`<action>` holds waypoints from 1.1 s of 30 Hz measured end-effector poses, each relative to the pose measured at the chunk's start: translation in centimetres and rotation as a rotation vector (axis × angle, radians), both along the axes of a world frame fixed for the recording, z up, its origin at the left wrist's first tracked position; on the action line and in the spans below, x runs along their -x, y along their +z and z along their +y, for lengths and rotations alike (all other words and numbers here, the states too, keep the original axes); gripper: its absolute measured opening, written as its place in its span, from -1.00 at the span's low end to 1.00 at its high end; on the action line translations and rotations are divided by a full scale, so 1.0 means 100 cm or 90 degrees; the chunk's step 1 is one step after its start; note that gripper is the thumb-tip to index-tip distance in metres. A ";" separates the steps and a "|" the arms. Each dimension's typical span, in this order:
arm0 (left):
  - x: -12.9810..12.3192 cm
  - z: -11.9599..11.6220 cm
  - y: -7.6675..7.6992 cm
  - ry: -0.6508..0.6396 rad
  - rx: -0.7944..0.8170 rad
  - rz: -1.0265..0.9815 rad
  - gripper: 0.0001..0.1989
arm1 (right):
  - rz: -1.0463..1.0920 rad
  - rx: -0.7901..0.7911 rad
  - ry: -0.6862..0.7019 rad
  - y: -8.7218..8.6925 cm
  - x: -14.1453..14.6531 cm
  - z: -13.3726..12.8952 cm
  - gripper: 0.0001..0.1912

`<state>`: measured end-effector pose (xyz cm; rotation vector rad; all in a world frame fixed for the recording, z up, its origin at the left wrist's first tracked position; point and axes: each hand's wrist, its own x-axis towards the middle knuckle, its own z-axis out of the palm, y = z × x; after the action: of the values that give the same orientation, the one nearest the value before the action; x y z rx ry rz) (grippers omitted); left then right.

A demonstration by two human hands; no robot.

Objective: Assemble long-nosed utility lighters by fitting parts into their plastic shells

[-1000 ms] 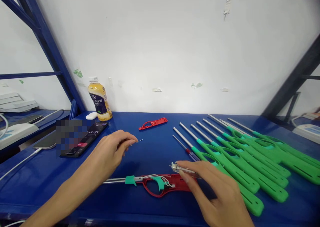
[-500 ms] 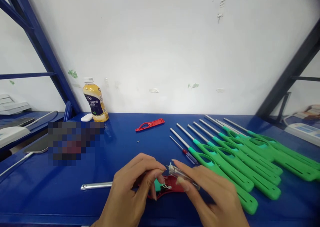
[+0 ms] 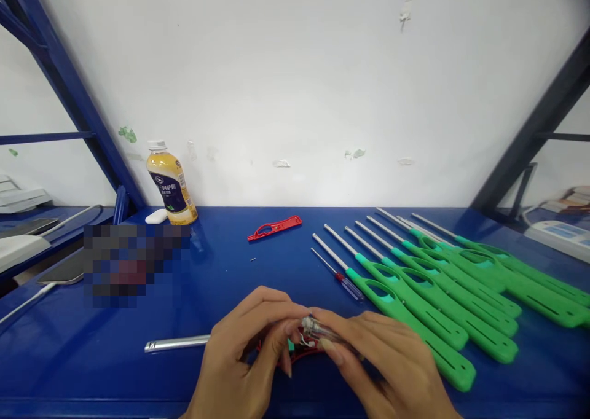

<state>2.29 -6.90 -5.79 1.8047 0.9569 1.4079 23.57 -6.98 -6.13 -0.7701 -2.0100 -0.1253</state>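
In front of me lies an opened red lighter handle half (image 3: 302,352), mostly covered by my fingers. A bit of green and some white wire show inside it, and its metal tube (image 3: 177,343) sticks out to the left. Between the thumb and fingers of my right hand (image 3: 391,357) is a small clear fuel tank (image 3: 318,328), its valve end pointing left. My left hand (image 3: 244,351) is pinched closed above the handle, fingertips touching the tank's valve end. What those left fingertips hold is hidden.
Several green long-nosed lighters (image 3: 405,311) lie side by side on the right. A screwdriver (image 3: 349,285) rests beside them. Farther back are another red handle half (image 3: 275,228) and a tiny screw (image 3: 252,259). A yellow drink bottle (image 3: 173,185) stands back left.
My right hand has moved slightly left with the fuel tank, so its valve end now meets my left fingertips. The gap between my hands has closed.
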 end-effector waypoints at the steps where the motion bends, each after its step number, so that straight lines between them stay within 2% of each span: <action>1: 0.000 0.001 0.000 -0.004 0.000 0.001 -0.73 | 0.002 -0.003 -0.001 0.000 0.000 0.000 -0.76; 8: -0.001 0.006 0.001 0.018 -0.012 0.021 -0.76 | 0.012 -0.024 -0.044 0.000 -0.002 -0.001 -0.76; 12: -0.001 0.003 0.001 0.043 0.019 0.003 -0.80 | 0.018 -0.015 -0.063 -0.002 -0.001 -0.001 -0.76; 21: -0.005 -0.004 0.005 0.011 0.052 -0.039 -0.81 | 0.020 -0.009 -0.045 -0.002 0.000 -0.001 -0.74; 33: -0.004 -0.005 0.005 0.054 -0.001 0.007 -0.83 | 0.007 -0.025 -0.031 -0.001 -0.001 -0.003 -0.74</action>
<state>2.67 -7.39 -5.27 1.7933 1.0493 1.4525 23.67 -7.28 -6.22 -0.7926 -1.9743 -0.1878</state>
